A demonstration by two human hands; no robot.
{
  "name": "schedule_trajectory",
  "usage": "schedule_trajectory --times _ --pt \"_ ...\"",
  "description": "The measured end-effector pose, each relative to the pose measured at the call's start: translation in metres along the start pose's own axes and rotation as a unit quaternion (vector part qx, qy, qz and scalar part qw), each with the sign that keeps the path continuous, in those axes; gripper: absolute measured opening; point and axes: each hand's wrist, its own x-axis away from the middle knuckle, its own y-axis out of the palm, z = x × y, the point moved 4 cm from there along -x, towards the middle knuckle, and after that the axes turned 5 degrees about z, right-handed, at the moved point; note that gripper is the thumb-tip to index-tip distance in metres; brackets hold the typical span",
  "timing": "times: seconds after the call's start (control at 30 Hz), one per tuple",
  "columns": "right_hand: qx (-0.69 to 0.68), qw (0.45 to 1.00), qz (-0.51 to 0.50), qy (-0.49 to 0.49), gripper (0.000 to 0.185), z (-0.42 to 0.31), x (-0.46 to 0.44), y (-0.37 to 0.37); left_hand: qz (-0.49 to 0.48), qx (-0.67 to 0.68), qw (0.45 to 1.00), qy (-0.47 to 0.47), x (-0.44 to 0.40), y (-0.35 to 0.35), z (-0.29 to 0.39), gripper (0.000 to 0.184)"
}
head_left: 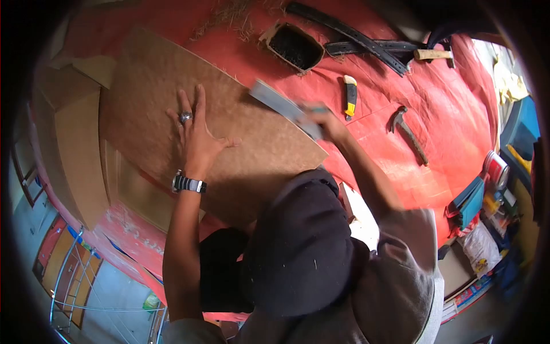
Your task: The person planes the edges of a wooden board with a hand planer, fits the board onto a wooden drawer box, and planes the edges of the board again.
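My left hand (201, 140) lies flat with spread fingers on a brown wooden panel (154, 86). A ring and a wristwatch are on that hand and wrist. My right hand (325, 121) is wrapped round a long, grey, flat-sided metal tool (275, 102) with a bit of green at its grip. Motion blurs it, and its exact kind cannot be made out. It lies along the panel's right edge. To the right of this hand are a yellow-and-black utility knife (350, 97) and a claw hammer (410, 135) on red sheeting (378, 155).
Beyond the panel stands a cut-open box (295, 49) of small dark pieces, beside crossed black metal rails (358, 37) and another hammer (433, 54). Thin curled shavings (229, 17) lie at the top. More brown panels (80, 149) are at the left, and bags (480, 246) at the right.
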Motion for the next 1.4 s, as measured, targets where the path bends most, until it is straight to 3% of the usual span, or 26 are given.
schedule_trajectory --times 0.03,0.1,0.17,0.27,0.33,0.4,0.47,0.6,0.7,0.77,0.87,0.97,1.0,1.07,1.1,1.23,1.4 --pt "0.044 0.996 -0.038 -0.061 0.039 0.003 -0.048 0.004 -0.008 -0.001 1.000 -0.008 0.002 -0.001 0.002 0.155" --pt "0.048 0.992 -0.076 -0.083 0.039 -0.004 -0.091 0.025 0.007 0.005 1.000 0.016 -0.001 0.001 0.000 0.155" --pt "-0.039 0.996 -0.080 0.011 0.040 -0.027 -0.086 0.057 0.002 0.002 1.000 0.021 0.004 0.001 -0.003 0.155" --pt "-0.006 1.000 -0.009 0.030 0.041 -0.020 -0.025 0.027 -0.004 0.004 1.000 0.021 0.002 0.002 -0.002 0.155" --pt "0.124 0.986 -0.045 -0.103 0.043 0.003 0.025 -0.016 0.004 0.020 0.999 0.026 0.002 0.001 -0.002 0.155" --pt "0.059 0.998 0.001 0.012 0.038 0.010 0.086 -0.035 0.001 0.023 0.999 0.023 0.000 0.003 -0.003 0.155" --pt "0.091 0.996 -0.004 -0.004 0.038 0.005 0.084 -0.031 -0.001 0.026 0.999 0.024 0.002 0.003 -0.002 0.154" --pt "-0.004 1.000 0.022 -0.004 0.043 0.009 -0.010 -0.002 0.000 0.016 0.999 0.042 0.000 -0.006 0.004 0.155" --pt "-0.055 0.998 -0.026 0.020 0.044 -0.015 -0.079 0.049 -0.004 0.004 0.999 0.044 -0.001 -0.006 0.007 0.155" --pt "-0.067 0.993 -0.094 0.023 0.047 -0.024 -0.097 0.062 -0.011 0.001 0.999 0.045 0.000 -0.007 0.007 0.155" --pt "-0.072 0.995 -0.059 0.030 0.048 -0.006 -0.072 0.037 -0.018 -0.004 0.999 0.042 0.000 -0.007 0.008 0.154" --pt "0.076 0.985 -0.058 -0.146 0.049 0.037 0.004 -0.026 -0.029 -0.022 0.999 0.035 -0.003 -0.008 0.010 0.154" --pt "-0.024 0.996 -0.072 -0.048 0.048 0.049 0.029 -0.039 -0.031 -0.023 0.999 0.026 -0.004 -0.013 0.015 0.154" --pt "-0.241 0.958 -0.037 0.149 0.047 0.073 0.082 -0.066 -0.029 -0.016 0.999 0.023 -0.003 -0.009 0.012 0.154" --pt "-0.306 0.939 -0.067 0.146 0.049 0.091 0.090 -0.068 -0.022 -0.010 0.999 0.029 -0.004 -0.003 0.005 0.154" --pt "-0.315 0.936 0.060 0.142 0.050 0.086 0.108 -0.053 -0.012 0.006 0.999 0.030 -0.004 0.001 -0.001 0.154" --pt "-0.357 0.915 -0.044 0.181 0.055 0.104 0.076 -0.053 -0.011 -0.006 1.000 0.025 -0.004 0.000 -0.002 0.155"
